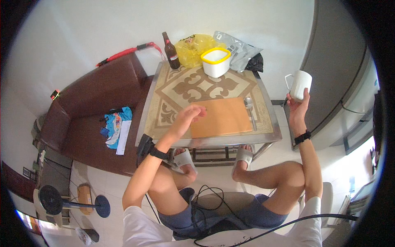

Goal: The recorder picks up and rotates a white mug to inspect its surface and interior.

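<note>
In my right hand (297, 103) is a white mug (301, 84), held up off the table's right side. Its handle points left, and my fingers are around its lower part. My left hand (192, 115), fingers loosely bent and nothing seen in them, is over the left part of a flat orange-brown sheet (226, 119); whether it touches the sheet is unclear. A metal spoon (250, 111) lies along the sheet's right edge. Farther back stands a white plastic tub with a yellow rim (216, 67), some pale contents partly visible inside.
The patterned table (172, 89) has a metal edge. At its back are a brown glass bottle (171, 52), a yellow plastic bag (193, 51), a grey plastic bag (239, 52) and a black bag (256, 63). A brown sofa (89, 102) adjoins its left. Black cable (209, 203) crosses my lap.
</note>
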The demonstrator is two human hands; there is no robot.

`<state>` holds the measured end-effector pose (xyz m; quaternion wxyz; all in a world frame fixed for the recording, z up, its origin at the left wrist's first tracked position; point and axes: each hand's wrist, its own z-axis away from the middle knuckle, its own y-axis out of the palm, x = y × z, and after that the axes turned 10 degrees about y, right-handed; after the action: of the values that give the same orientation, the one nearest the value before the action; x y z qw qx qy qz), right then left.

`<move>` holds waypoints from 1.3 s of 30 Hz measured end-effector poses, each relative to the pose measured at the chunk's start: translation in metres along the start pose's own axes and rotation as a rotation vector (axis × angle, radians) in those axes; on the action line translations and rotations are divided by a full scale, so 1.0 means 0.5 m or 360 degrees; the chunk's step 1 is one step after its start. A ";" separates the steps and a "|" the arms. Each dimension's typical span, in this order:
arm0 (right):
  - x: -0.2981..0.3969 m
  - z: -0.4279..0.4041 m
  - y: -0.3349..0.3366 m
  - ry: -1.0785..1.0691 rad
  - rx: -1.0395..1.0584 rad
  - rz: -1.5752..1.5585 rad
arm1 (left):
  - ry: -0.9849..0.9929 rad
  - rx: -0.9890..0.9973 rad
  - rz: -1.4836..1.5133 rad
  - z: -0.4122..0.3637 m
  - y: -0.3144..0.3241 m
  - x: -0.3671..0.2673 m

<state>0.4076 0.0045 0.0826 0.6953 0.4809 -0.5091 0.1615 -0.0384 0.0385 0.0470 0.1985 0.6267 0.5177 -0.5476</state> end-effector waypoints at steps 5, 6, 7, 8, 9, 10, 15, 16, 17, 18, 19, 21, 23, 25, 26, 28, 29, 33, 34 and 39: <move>-0.012 0.017 0.039 0.0078 0.0105 -0.0113 | 0.0028 -0.0027 0.0552 -0.005 0.000 0.006; -0.014 0.029 0.060 0.0083 0.0106 -0.0045 | 0.0028 -0.0027 0.0549 -0.006 0.002 0.005; -0.016 0.033 0.072 0.0087 0.0107 0.0023 | 0.0173 0.0006 0.0440 -0.006 0.004 0.003; -0.019 0.030 0.076 0.0098 0.0235 0.0073 | 0.0317 0.0039 0.0332 -0.008 0.008 0.002; -0.024 0.027 0.084 0.0097 0.0234 0.0073 | 0.0318 0.0040 0.0333 -0.008 0.016 -0.009; -0.031 0.028 0.096 0.0091 0.0267 0.0155 | 0.0368 0.0052 0.0357 -0.009 0.028 -0.027; -0.057 0.134 0.226 -0.0232 0.0536 0.0731 | 0.0226 -0.0222 0.0571 -0.023 0.073 -0.015; -0.071 0.144 0.237 -0.0568 0.0523 0.0974 | 0.0154 -0.0247 0.1040 -0.037 0.090 -0.023; -0.086 0.155 0.249 -0.0906 0.0505 0.1214 | 0.0075 -0.0267 0.1509 -0.049 0.103 -0.031; -0.099 0.187 0.270 -0.0956 0.0617 0.1238 | 0.0074 -0.0272 0.1511 -0.052 0.108 -0.049; -0.103 0.226 0.286 -0.1010 0.0717 0.1275 | 0.0170 -0.0295 0.1557 -0.058 0.119 -0.074; -0.033 0.343 0.359 -0.0658 0.1254 0.1622 | 0.0271 -0.0389 0.1533 -0.033 0.082 -0.092; -0.021 0.366 0.363 -0.0985 0.1301 0.1985 | 0.0306 -0.0692 0.1244 -0.024 0.055 -0.094; -0.018 0.378 0.368 -0.1326 0.1359 0.2323 | 0.0197 -0.0742 0.1301 -0.015 -0.003 -0.073; -0.017 0.378 0.368 -0.1391 0.1307 0.2246 | 0.0085 -0.0779 0.1365 -0.014 -0.035 -0.057; -0.022 0.361 0.354 -0.1449 0.1238 0.2184 | 0.0001 -0.0892 0.1552 -0.008 -0.050 -0.077; -0.033 0.343 0.344 -0.1428 0.1245 0.2019 | 0.0002 -0.0889 0.1554 -0.006 -0.057 -0.076; -0.012 0.345 0.360 -0.1212 0.1348 0.2144 | 0.0155 -0.1136 0.1628 0.019 -0.106 -0.070; -0.020 0.330 0.350 -0.1215 0.1338 0.2151 | 0.0117 -0.1154 0.1913 0.025 -0.105 -0.082; -0.113 0.243 0.293 -0.0810 0.1271 0.1898 | 0.0155 -0.0996 0.2322 0.046 -0.125 -0.078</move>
<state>0.2118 -0.0106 0.1101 0.1248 0.3618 -0.7303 0.5659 -0.0983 0.0268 0.0945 0.6511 0.7460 0.1144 -0.0804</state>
